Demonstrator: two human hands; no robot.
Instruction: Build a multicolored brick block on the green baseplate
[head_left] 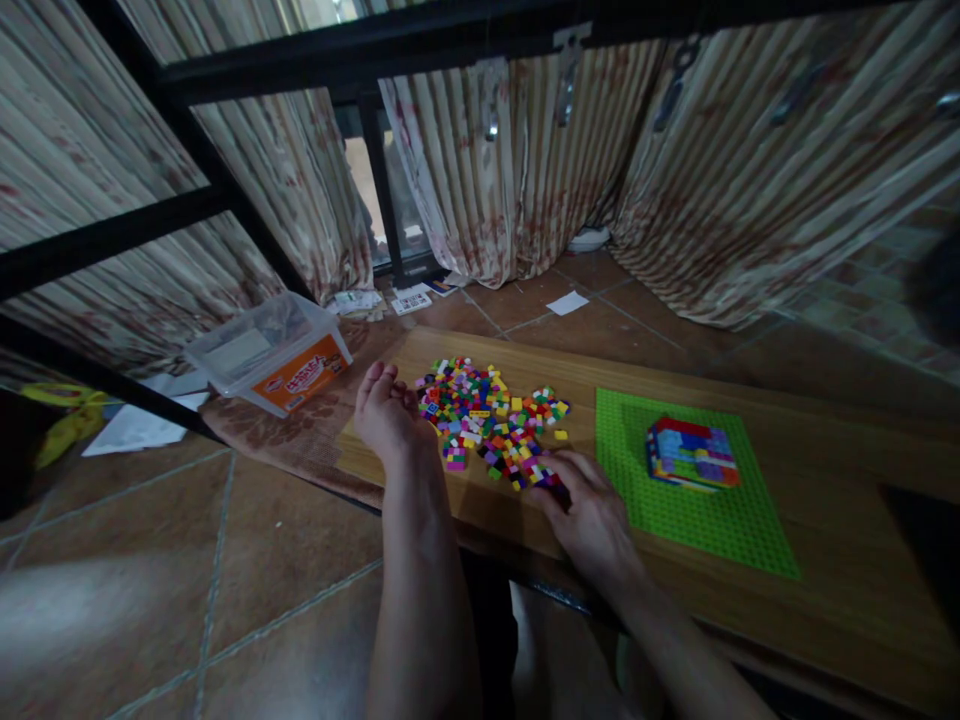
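Orange fills the label (300, 375) on the clear plastic box (259, 345) at left, its white-edged characters too blurred to read for certain. On the floor at upper centre, a pale card (412, 300) carries a dark square code with no legible words. A yellow strip (480, 413) within the loose bricks (517, 405) bears dark marks, too small to read.

Those bricks lie at the centre of the frame on the wooden table (840, 440), spread in a patch that slants from upper left to lower right. To their right, the green baseplate (690, 520) carries a multicoloured brick build (694, 450), a low block whose long axis runs left to right, tipping slightly down toward the right of the frame.

The left hand (394, 410) is at the patch's left edge, fingers curled inward; whether they enclose anything cannot be told. The right hand (585, 500) reaches the patch's lower right edge, thumb and bent fingers slightly parted among the bricks; it is unclear whether one is gripped.
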